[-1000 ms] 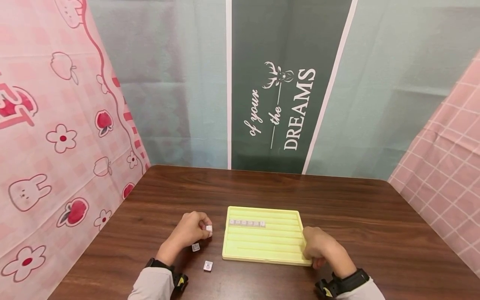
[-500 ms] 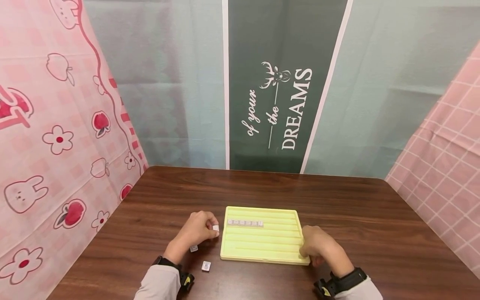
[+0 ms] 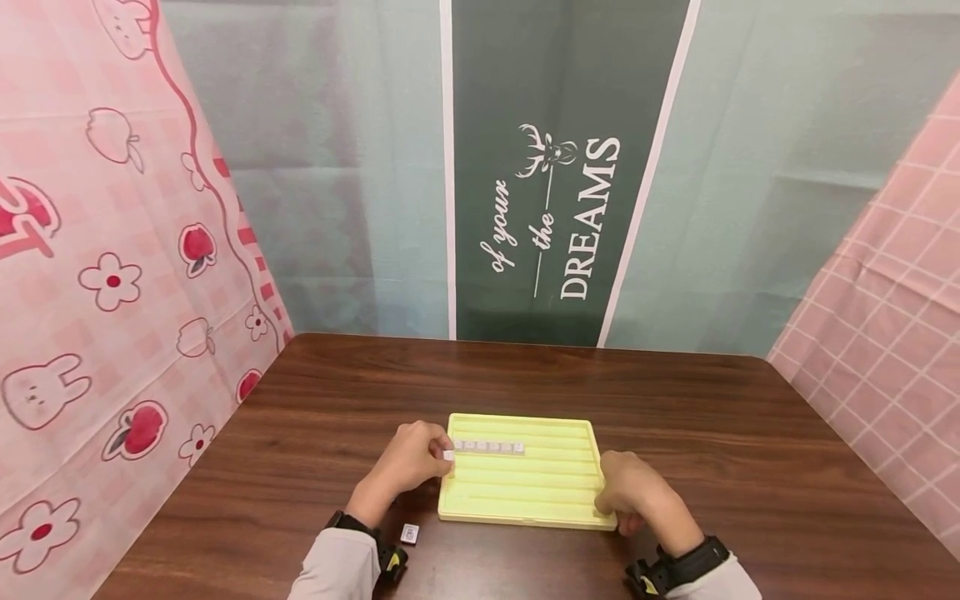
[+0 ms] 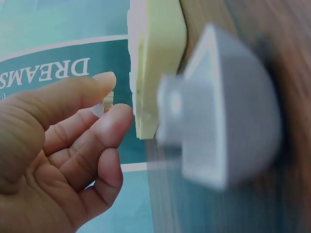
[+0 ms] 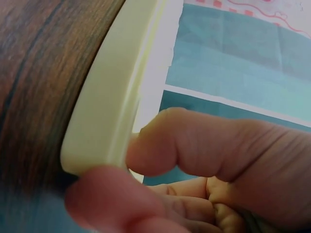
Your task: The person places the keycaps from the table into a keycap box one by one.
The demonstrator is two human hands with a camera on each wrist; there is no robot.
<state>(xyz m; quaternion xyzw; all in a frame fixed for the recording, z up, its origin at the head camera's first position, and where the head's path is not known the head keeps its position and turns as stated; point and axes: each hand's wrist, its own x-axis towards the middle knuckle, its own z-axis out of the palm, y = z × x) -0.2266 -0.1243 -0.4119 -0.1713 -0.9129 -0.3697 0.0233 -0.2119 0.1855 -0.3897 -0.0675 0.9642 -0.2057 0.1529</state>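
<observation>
Head view: six white key caps [image 3: 489,447] are lined up from the left end of one groove toward the far side of the yellow tray [image 3: 525,486]; the rest of that groove and the nearer ones are left unfilled. A seventh cap [image 3: 449,456] is pinched by the left hand [image 3: 415,457] at the tray's left rim. The tray's right edge is clamped in the right hand [image 3: 632,487], well apart from the left. One loose cap [image 3: 409,534] is seen on the brown table [image 3: 675,408]. The row is judged partly done, with at least two caps unplaced; whether more are hidden cannot be told.
</observation>
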